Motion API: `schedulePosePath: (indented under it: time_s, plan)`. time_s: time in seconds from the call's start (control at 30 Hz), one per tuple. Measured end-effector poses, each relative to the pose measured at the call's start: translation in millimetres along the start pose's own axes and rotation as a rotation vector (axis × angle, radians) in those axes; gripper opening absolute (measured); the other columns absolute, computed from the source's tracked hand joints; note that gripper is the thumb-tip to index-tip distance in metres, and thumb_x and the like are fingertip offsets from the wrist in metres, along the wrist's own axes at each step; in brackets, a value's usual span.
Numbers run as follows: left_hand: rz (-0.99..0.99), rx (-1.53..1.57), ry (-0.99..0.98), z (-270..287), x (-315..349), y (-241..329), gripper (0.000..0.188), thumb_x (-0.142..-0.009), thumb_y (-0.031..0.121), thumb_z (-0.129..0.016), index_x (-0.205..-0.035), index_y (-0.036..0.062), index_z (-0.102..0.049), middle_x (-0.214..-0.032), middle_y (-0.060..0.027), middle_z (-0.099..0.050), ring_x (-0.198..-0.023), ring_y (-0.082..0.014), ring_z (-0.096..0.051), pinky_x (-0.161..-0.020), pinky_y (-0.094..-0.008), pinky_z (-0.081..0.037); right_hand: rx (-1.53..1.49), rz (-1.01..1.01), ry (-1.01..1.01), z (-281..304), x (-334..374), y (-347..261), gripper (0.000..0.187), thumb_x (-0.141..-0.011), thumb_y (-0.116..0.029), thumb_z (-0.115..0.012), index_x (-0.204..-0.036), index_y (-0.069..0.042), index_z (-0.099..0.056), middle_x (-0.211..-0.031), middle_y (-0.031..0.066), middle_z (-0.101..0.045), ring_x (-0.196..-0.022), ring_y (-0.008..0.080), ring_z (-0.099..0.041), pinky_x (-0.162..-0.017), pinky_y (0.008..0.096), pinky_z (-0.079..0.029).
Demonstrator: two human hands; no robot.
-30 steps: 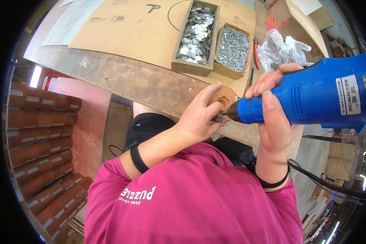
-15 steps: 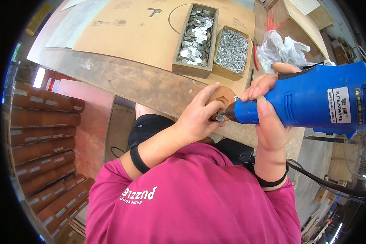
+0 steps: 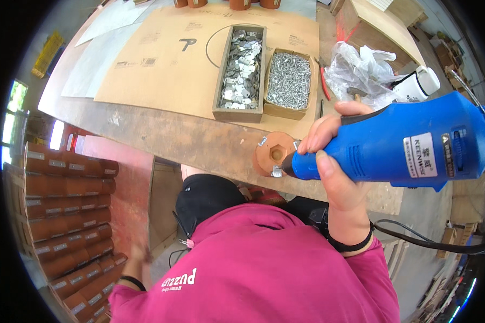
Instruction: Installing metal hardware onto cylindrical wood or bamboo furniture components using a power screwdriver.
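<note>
My right hand (image 3: 337, 153) is wrapped round a blue corded electric screwdriver (image 3: 399, 142). Its dark nose meets the right edge of a brown round piece (image 3: 264, 157) at the table's front edge. That piece has a hexagonal recess in its middle and small metal tabs (image 3: 276, 171) at its rim. Low on the left, my left hand (image 3: 139, 255) hangs beside stacked brown cylinders (image 3: 73, 207), smeared by motion so that its fingers cannot be read.
A wooden box of flat metal plates (image 3: 238, 110) stands beyond the round piece, beside a cardboard box of screws (image 3: 286, 110). Right of them lie a red-handled tool (image 3: 326, 83), a clear plastic bag (image 3: 361, 70) and a white bottle (image 3: 417, 83). More brown cylinders (image 3: 240, 4) stand at the far edge.
My left hand has let go of the round piece and swung down to the left, toward the stacked cylinders. The screwdriver stays in my right hand at the piece. The view has shifted.
</note>
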State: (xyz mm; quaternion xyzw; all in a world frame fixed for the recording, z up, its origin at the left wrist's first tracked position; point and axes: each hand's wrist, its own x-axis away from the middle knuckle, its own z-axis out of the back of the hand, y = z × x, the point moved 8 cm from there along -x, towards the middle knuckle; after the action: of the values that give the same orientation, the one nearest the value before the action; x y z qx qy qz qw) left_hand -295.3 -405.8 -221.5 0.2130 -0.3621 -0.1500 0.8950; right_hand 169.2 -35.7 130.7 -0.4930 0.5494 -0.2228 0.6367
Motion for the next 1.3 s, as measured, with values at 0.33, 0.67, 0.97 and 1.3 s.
schedulePosePath:
  time_s: [0.33, 0.67, 0.97, 1.3]
  plan:
    - [-0.141, -0.181, -0.024, -47, -99, -180, 0.026, -0.084, 0.028, -0.050, -0.070, 0.0067, -0.053, -0.060, -0.0062, -0.050, -0.049, -0.0200, -0.046, -0.045, -0.0316, -0.040, 0.089, -0.010, -0.066, -2, 5, -8, 0.056, -0.069, -0.007, -0.061, -0.115, -0.002, -0.030, -0.074, 0.0082, -0.051, -0.070, 0.0179, -0.050, -0.065, 0.0310, -0.045]
    - [-0.220, -0.411, -0.015, -64, -120, -167, 0.024, -0.083, 0.028, -0.051, -0.076, 0.0051, -0.055, -0.066, -0.0103, -0.053, -0.055, -0.0238, -0.049, -0.050, -0.0336, -0.042, 0.036, -0.037, -0.016, 0, 3, -4, 0.055, -0.069, -0.005, -0.058, -0.116, -0.001, -0.029, -0.074, 0.0091, -0.051, -0.070, 0.0186, -0.051, -0.066, 0.0317, -0.045]
    - [-0.254, -0.629, -0.006, -75, -125, -164, 0.025, -0.082, 0.028, -0.051, -0.082, 0.0036, -0.057, -0.071, -0.0139, -0.055, -0.061, -0.0271, -0.052, -0.053, -0.0353, -0.043, -0.016, -0.047, 0.056, 6, 5, -3, 0.053, -0.069, -0.003, -0.056, -0.115, -0.001, -0.030, -0.074, 0.0098, -0.052, -0.069, 0.0198, -0.052, -0.066, 0.0323, -0.046]
    - [-0.152, -0.883, -0.026, -61, -72, -258, 0.027, -0.081, 0.027, -0.052, -0.089, 0.0020, -0.059, -0.077, -0.0180, -0.058, -0.067, -0.0309, -0.056, -0.058, -0.0373, -0.045, -0.095, 0.082, 0.170, 24, 2, -15, 0.054, -0.071, -0.010, -0.058, -0.116, 0.000, -0.030, -0.075, 0.0089, -0.049, -0.071, 0.0196, -0.049, -0.063, 0.0351, -0.046]
